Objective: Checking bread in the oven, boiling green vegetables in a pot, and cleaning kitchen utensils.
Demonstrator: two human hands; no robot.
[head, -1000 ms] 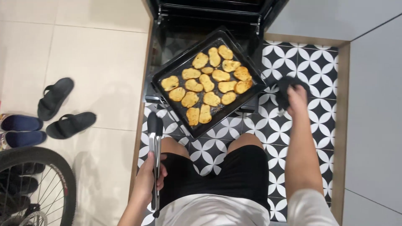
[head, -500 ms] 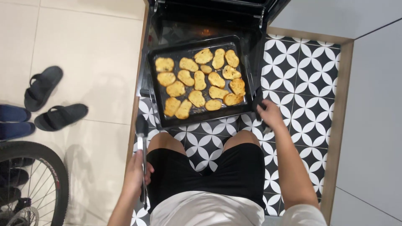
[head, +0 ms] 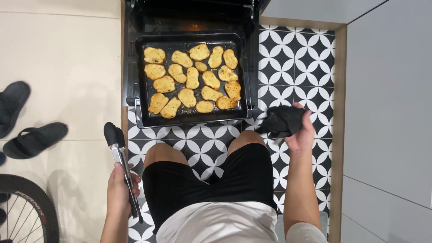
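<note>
A black baking tray (head: 140, 81) rests on the open oven door, square to the oven, and carries several golden toasted bread slices (head: 192, 77). My left hand (head: 119, 188) grips metal kitchen tongs (head: 119, 155) with black tips, held closed and pointing toward the tray's near left corner. Right of the tray's front corner, my right hand (head: 300, 133) clutches a crumpled black cloth (head: 282, 121), apart from the tray. My knees in black shorts are just in front of the tray.
The dark oven cavity (head: 193, 18) is open behind the tray. Black and white patterned floor tiles (head: 292, 63) lie around me. A grey cabinet front (head: 387, 112) stands on the right. Black slippers (head: 33, 139) and a bicycle wheel (head: 27, 211) sit on the left.
The tray has turned from skewed to straight and slid back onto the oven door. My right hand has left the tray's corner and pulled back with the cloth. The tongs hand barely moved.
</note>
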